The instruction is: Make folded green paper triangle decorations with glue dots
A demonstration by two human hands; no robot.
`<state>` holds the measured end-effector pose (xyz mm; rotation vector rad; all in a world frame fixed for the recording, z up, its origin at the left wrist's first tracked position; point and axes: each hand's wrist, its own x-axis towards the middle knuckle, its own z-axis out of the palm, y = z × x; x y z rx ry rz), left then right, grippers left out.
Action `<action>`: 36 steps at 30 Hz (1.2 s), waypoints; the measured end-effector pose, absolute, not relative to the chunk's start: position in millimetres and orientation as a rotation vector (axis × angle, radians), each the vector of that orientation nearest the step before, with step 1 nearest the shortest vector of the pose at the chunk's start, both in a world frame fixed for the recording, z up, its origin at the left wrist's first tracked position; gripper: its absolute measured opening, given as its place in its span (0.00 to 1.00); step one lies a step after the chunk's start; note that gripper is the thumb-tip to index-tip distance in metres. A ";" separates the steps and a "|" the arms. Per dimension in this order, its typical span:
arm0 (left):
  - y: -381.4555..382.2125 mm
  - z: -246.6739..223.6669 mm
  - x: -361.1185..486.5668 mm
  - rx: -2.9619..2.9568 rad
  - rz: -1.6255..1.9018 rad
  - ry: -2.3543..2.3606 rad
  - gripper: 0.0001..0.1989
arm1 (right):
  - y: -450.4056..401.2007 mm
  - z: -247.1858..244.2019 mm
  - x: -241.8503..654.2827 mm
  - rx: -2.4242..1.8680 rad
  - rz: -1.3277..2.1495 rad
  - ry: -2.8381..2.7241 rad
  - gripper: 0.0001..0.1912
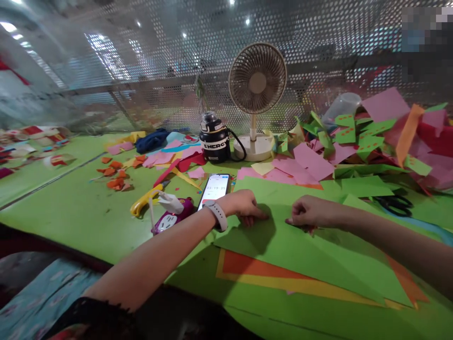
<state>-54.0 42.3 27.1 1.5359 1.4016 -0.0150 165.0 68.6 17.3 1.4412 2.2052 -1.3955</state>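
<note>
A large light-green paper sheet (pixel 297 255) lies in front of me on top of orange (pixel 251 265) and yellow (pixel 283 285) sheets, whose edges stick out below it. My left hand (pixel 246 205), with a pale watch band at the wrist, rests on the green paper. Its index finger points right, apart from the bent other fingers, and nothing shows in its grasp. My right hand (pixel 309 212) touches the same paper a short gap to the right. Its fingers are curled in with the thumb against them; what they may pinch is hidden.
Left of my hands lie a lit phone (pixel 216 188), a purple power strip (pixel 173 219) with a white plug, and a yellow-handled cutter (pixel 146 200). Behind stand a black bottle (pixel 215 141) and a fan (pixel 257 82). Paper scraps (pixel 311 163) pile up at right, near black scissors (pixel 394 205).
</note>
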 end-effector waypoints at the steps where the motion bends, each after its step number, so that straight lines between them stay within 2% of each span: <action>1: 42.1 29.2 -57.4 1.527 -0.023 1.417 0.21 | 68.8 16.9 165.3 1.437 -1.393 2.208 0.25; 14: 44.0 37.8 -97.4 1.602 -0.158 1.577 0.21 | 65.6 20.0 164.7 1.430 -1.394 2.231 0.24; 21: 33.1 59.9 -95.8 1.692 -0.168 1.770 0.19 | 63.9 18.1 164.2 1.474 -1.349 2.253 0.21; 24: 25.9 70.6 -83.4 1.763 -0.010 1.830 0.20 | 60.4 17.5 164.5 1.488 -1.180 2.366 0.15; 28: 16.4 75.1 -55.8 1.928 0.344 1.784 0.22 | 52.4 21.0 164.4 1.462 -0.746 2.633 0.10; 36: 14.0 49.3 -18.5 2.066 0.676 1.620 0.23 | 44.7 14.7 163.8 1.615 -0.627 2.723 0.12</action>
